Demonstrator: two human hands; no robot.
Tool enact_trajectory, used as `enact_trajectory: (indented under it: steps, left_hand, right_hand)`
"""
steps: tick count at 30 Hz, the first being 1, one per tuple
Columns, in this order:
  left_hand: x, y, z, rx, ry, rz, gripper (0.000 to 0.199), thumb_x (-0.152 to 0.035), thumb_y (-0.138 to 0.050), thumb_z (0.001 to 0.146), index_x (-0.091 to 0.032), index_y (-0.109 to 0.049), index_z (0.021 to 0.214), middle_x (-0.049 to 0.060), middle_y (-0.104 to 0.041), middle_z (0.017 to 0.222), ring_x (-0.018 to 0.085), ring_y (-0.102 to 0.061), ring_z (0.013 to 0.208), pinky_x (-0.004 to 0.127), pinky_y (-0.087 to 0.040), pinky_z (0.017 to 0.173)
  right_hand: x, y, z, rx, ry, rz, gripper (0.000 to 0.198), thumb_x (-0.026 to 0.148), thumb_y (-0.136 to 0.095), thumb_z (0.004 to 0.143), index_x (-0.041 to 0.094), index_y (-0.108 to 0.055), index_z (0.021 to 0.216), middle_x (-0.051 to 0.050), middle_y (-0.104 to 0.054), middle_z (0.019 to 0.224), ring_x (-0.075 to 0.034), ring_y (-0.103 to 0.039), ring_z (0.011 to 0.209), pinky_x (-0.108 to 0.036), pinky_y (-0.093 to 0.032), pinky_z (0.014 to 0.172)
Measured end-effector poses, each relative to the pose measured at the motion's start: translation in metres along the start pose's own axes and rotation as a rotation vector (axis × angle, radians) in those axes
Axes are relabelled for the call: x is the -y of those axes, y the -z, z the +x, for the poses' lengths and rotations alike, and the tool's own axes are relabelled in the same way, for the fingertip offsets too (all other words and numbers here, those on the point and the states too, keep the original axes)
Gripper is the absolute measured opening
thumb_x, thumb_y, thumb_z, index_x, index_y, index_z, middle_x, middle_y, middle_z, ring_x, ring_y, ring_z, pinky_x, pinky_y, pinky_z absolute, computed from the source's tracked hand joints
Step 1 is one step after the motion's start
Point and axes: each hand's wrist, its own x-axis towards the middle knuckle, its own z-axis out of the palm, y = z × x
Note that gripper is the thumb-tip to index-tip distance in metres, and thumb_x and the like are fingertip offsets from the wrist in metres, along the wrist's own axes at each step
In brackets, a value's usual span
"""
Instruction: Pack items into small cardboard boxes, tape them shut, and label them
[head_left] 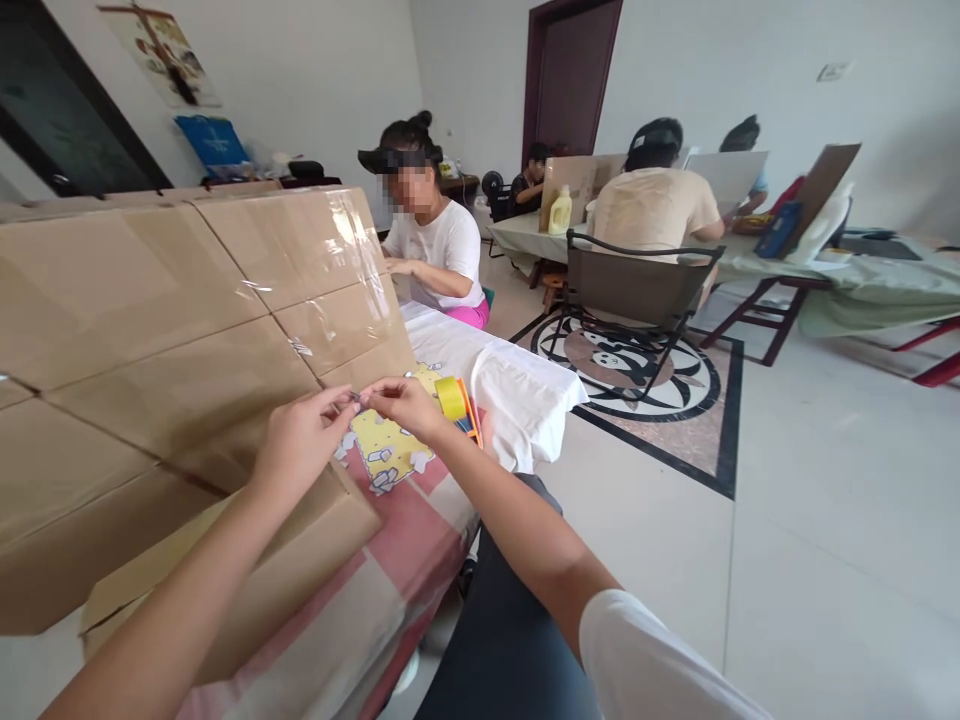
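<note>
My left hand (304, 435) and my right hand (405, 405) meet above the table, fingertips pinched close together. Between them is a small dark piece (355, 397), too small to name. Below my hands lies a yellow patterned sheet (397, 447) with several small pale pieces scattered on and around it. A roll of yellow tape (451, 398) in an orange holder (474, 412) is just beyond my right wrist. Under my left forearm sits a cardboard box (300, 560).
A tall taped cardboard partition (187, 320) stands along the left. Behind it a person in a white shirt (442, 250) sits at the table's far end. A folding chair (637, 285) and another person (652, 205) are at a farther table with a yellow bottle (560, 212).
</note>
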Motion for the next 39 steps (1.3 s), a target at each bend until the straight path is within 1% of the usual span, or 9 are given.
enact_trajectory:
  steps: [4,8,10,12,17,21,27,31,39]
  left_hand:
    - [-0.005,0.002,-0.002,0.049,0.167,-0.124,0.070,-0.071,-0.058,0.084,-0.016,-0.074,0.124,0.003,-0.080,0.094,0.024,-0.072,0.089,0.037,-0.056,0.083]
    - [-0.010,0.008,-0.004,0.078,0.313,-0.249,0.062,-0.065,-0.065,0.083,-0.019,-0.075,0.125,0.004,-0.081,0.108,0.028,-0.072,0.107,0.038,-0.057,0.091]
    - [-0.010,0.011,-0.006,0.104,0.324,-0.269,0.055,-0.057,-0.066,0.083,-0.024,-0.075,0.126,0.005,-0.078,0.120,0.028,-0.072,0.113,0.036,-0.058,0.094]
    - [-0.009,0.014,-0.007,0.115,0.334,-0.261,0.050,-0.052,-0.065,0.084,-0.028,-0.073,0.128,0.004,-0.076,0.125,0.027,-0.073,0.112,0.036,-0.058,0.095]
    - [-0.007,0.015,-0.009,0.059,0.383,-0.240,0.043,-0.047,-0.063,0.085,-0.031,-0.073,0.123,0.002,-0.079,0.114,0.024,-0.076,0.089,0.036,-0.059,0.085]
    - [-0.006,0.015,-0.011,0.045,0.411,-0.304,0.035,-0.046,-0.067,0.083,-0.030,-0.075,0.113,0.000,-0.080,0.110,0.020,-0.075,0.088,0.029,-0.057,0.080]
    - [0.005,0.010,-0.014,0.068,0.374,-0.324,0.037,-0.048,-0.068,0.082,-0.029,-0.074,0.113,0.001,-0.080,0.107,0.023,-0.074,0.103,0.029,-0.055,0.085]
    - [0.012,0.008,-0.015,0.056,0.392,-0.341,0.042,-0.051,-0.069,0.081,-0.026,-0.074,0.113,0.004,-0.079,0.104,0.024,-0.074,0.102,0.030,-0.054,0.082]
    - [0.012,0.014,-0.017,0.069,0.418,-0.288,0.041,-0.052,-0.067,0.077,-0.026,-0.073,0.107,0.002,-0.078,0.097,0.024,-0.073,0.100,0.028,-0.050,0.079]
  right_hand:
    - [-0.010,-0.004,0.003,0.030,0.118,0.059,0.030,0.044,-0.088,0.070,0.017,-0.074,0.074,0.001,-0.071,0.075,-0.010,-0.058,0.068,-0.023,-0.048,0.067]
    - [-0.017,-0.010,0.003,0.038,0.176,0.035,0.038,0.053,-0.087,0.070,0.018,-0.076,0.078,0.000,-0.072,0.076,-0.012,-0.062,0.071,-0.025,-0.052,0.074]
    - [-0.019,-0.012,0.001,0.018,0.166,-0.015,0.041,0.055,-0.086,0.071,0.017,-0.075,0.081,0.000,-0.070,0.074,-0.012,-0.062,0.071,-0.025,-0.053,0.074]
    - [-0.018,-0.015,-0.001,0.017,0.159,-0.049,0.042,0.056,-0.085,0.073,0.017,-0.073,0.083,0.001,-0.068,0.075,-0.011,-0.062,0.071,-0.024,-0.052,0.074]
    - [-0.018,-0.017,-0.005,0.004,0.203,-0.072,0.042,0.050,-0.085,0.076,0.018,-0.064,0.094,0.006,-0.059,0.073,-0.008,-0.054,0.062,-0.020,-0.045,0.062]
    - [-0.019,-0.014,-0.006,0.010,0.219,-0.194,0.038,0.050,-0.081,0.081,0.018,-0.066,0.095,0.010,-0.046,0.063,-0.008,-0.045,0.058,-0.020,-0.036,0.055]
    - [-0.015,-0.011,-0.005,0.062,0.175,-0.166,0.033,0.046,-0.080,0.083,0.017,-0.063,0.085,0.009,-0.052,0.064,-0.007,-0.048,0.057,-0.020,-0.036,0.055]
    - [-0.009,-0.012,-0.008,0.061,0.137,-0.147,0.028,0.039,-0.076,0.087,0.018,-0.059,0.083,0.008,-0.055,0.065,-0.008,-0.051,0.059,-0.020,-0.039,0.057]
    - [-0.010,-0.014,-0.009,0.089,0.164,-0.131,0.039,0.050,-0.083,0.079,0.019,-0.062,0.087,0.006,-0.056,0.071,-0.009,-0.049,0.063,-0.021,-0.039,0.059]
